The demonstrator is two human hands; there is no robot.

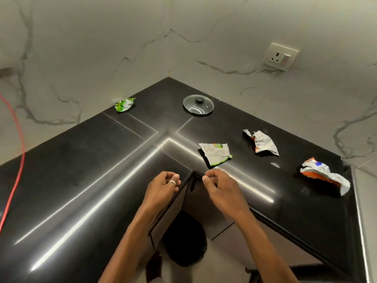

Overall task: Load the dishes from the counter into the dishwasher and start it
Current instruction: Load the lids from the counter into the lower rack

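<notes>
Head view: your left hand and right hand hover at the counter's inner corner, fingers curled in, gripping nothing visible. The glass lid lies untouched near the back corner, among wrappers. Loading seems not begun; no dishwasher shows, and the dark shape below is unclear.

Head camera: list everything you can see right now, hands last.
Glossy black corner counter: one, black, fills the lower frame.
Clear glass pot lid with black knob: one, clear, back of the counter near the corner.
Crumpled green-and-silver wrappers: two, back left and centre.
Crumpled orange-and-silver wrappers: two, right of centre and far right.
White wall socket: one, white, right wall.
Red cable: one, red, left edge.
Dark round object: one, black, below the counter; unidentifiable.
Left hand, right hand: fingers curled, at the counter's inner corner; any hold unclear.
</notes>
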